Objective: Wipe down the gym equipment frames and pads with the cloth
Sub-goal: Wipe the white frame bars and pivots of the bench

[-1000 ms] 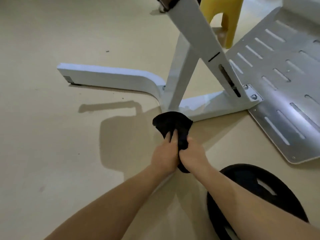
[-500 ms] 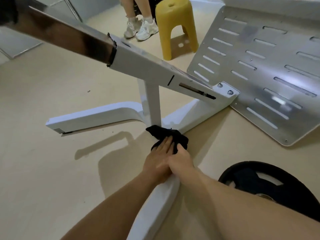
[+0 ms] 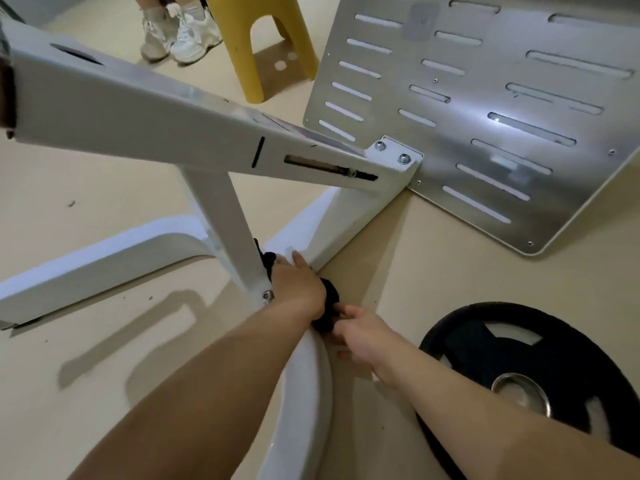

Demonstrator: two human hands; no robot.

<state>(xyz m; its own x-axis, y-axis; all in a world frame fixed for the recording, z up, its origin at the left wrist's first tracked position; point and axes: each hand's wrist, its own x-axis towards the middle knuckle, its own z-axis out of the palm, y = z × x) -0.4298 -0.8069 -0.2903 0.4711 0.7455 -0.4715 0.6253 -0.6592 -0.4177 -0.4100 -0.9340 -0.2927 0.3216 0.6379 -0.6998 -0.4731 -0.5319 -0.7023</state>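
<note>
We lean over the white frame (image 3: pixel 138 109) of the gym machine, both forearms reaching down to where its sloping beam, upright post and floor legs meet. Our left hand (image 3: pixel 299 285) lies flat on the black cloth (image 3: pixel 329 303), fingers fairly straight and pointing away from us. It presses the cloth against the joint just beside the foot of the post. That grip is open, with nothing clasped in it. The cloth shows as a dark fold beyond the fingertips and a larger bunch under the heel of the hand, draped over the near leg of the frame.

Our right hand (image 3: pixel 362 337) sits just beside the left wrist. Its grip is closed, fingers and thumb curled in to pinch the lower end of the cloth.

A slotted metal plate (image 3: pixel 485 116) is bolted to the far end of the beam and slopes over the floor (image 3: pixel 104 188). A black weight plate (image 3: pixel 485 362) lies on the floor just right of our right forearm. Farther off stands a yellow stool (image 3: pixel 263 46), with a pair of pale shoes (image 3: pixel 183 36) next to it.
</note>
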